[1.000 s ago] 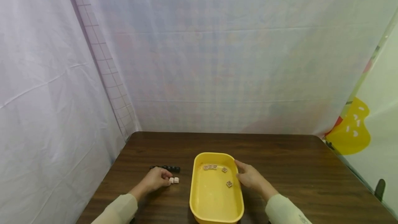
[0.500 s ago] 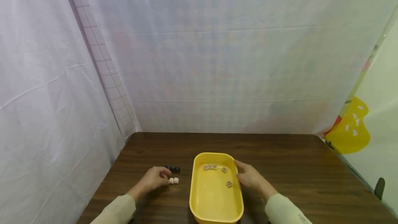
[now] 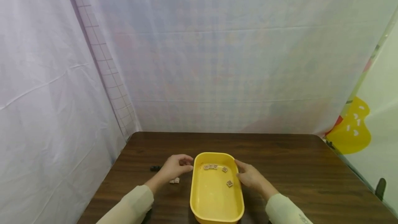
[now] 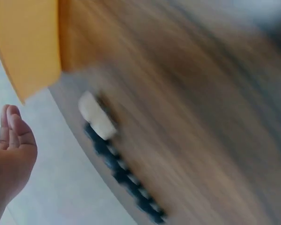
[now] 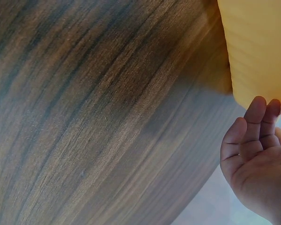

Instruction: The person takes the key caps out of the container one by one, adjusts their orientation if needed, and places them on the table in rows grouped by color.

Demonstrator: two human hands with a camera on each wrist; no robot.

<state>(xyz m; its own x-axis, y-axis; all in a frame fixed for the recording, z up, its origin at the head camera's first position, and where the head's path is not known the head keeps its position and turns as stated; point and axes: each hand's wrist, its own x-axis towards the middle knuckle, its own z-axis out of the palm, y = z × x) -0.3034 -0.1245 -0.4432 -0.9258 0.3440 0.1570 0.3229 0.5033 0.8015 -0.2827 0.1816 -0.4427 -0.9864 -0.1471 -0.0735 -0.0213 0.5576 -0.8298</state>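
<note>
A yellow plastic tub stands on the dark wooden table. My right hand grips its right rim near the far corner; in the right wrist view fingers lie along the outer wall. My left hand hovers just beside the left rim, fingers loosely bent, with nothing visible between them. The left wrist view shows a small gap from the fingertips to the tub. Below the left wrist, two small white cubes lie side by side, partly hidden. A row of black cubes lies beyond them.
Inside the tub, several small cubes with dark markings sit near the far end, and one such cube lies farther toward the middle. White curtains hang behind the table and along its left side.
My left hand has left the spot by the white cubes and moved right and away from me to the tub's left rim. The right hand and tub have stayed in place.
</note>
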